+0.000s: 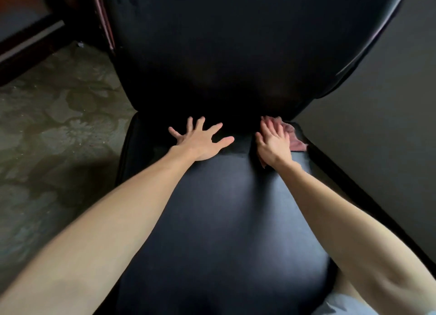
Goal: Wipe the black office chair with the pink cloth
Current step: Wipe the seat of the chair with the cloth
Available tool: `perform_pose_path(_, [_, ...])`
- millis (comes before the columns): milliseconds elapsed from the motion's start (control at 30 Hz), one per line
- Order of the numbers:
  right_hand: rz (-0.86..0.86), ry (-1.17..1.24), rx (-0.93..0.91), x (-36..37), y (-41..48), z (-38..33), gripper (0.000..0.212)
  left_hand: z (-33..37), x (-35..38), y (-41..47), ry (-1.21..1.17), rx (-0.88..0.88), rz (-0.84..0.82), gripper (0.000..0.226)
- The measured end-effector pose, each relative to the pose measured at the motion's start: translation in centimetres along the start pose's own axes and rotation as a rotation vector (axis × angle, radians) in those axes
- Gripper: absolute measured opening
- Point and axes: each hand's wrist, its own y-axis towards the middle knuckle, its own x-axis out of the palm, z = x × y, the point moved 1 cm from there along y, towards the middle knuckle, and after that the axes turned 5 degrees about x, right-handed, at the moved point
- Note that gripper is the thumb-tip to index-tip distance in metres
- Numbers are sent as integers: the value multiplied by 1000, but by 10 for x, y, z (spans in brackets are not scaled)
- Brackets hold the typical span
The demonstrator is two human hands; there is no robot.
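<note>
Looking straight down on the black office chair [224,208], smooth seat running toward the camera, tall backrest [236,43] rising off the seat's far edge. To the left, a mottled, patterned floor [47,126]. To the right, a plain grey wall [377,114] close along the seat's right edge. Up in the far left, dark furniture [77,20], too dim to name.

Now down flat near the middle of the seat's far edge, the left hand [200,141]: fingers straight and fanned wide, thumb out, gripping nothing. Over at the far right corner, the right hand [273,145]: fingers straight and held together, pressing flat on the pink cloth [296,139]. Bunched under and just beyond those fingers, that cloth, right at the crease where seat meets backrest.
</note>
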Motion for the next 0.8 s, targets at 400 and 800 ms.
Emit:
perform_pose_path(400, [107, 66, 36, -10, 14, 61, 50, 8, 1, 15, 83, 3, 29, 70])
perform_pose_path(800, [130, 41, 256, 5, -10, 31, 53, 13, -4, 9, 206, 13, -105, 104])
